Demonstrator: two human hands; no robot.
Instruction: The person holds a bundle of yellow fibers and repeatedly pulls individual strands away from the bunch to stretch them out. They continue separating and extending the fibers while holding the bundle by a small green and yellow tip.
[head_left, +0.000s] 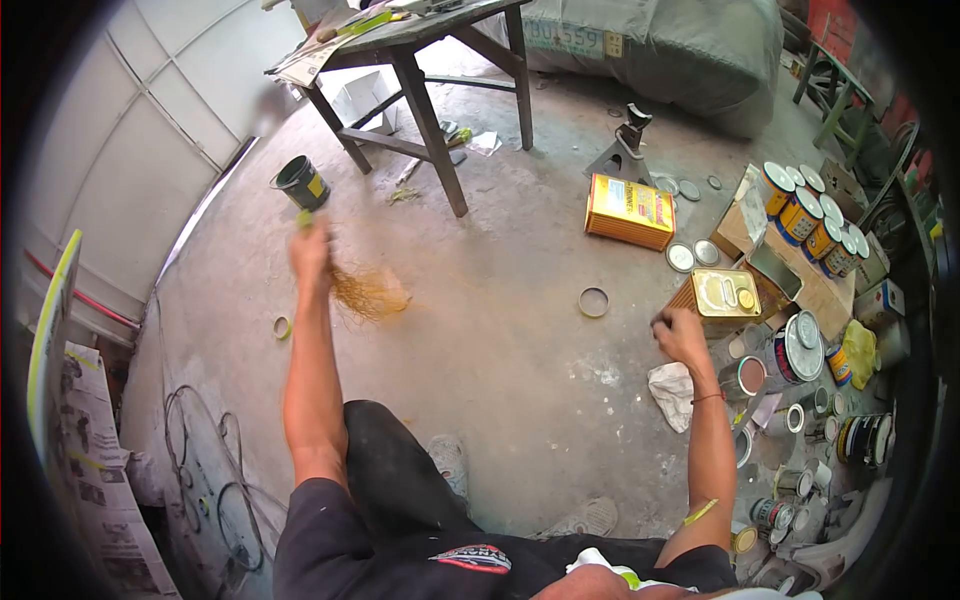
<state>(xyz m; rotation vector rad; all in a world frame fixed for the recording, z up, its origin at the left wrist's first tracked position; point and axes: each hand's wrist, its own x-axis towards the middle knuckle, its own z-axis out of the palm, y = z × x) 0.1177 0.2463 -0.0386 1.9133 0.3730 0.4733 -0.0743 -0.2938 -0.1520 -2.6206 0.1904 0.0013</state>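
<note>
My left hand (311,258) is closed around a short hand broom, blurred by motion. Its yellow-brown bristles (372,294) fan out to the right over the concrete floor, and a yellow-green end shows above my fist. On the right, my right hand (682,335) has its fingers curled at the near left corner of a rectangular metal tin (727,293) with a gold top and cap. Whether those fingers hold anything is hidden. A crumpled white cloth (671,396) lies just below that hand. A ring of tape (593,302) lies between my hands.
A dark bucket (300,183) stands beyond my left hand, near a wooden table (410,55). Far right, a yellow-red tin (630,211) lies by a jack stand (622,150). Several paint cans (800,217) crowd the right side. A hose (232,490) coils at lower left.
</note>
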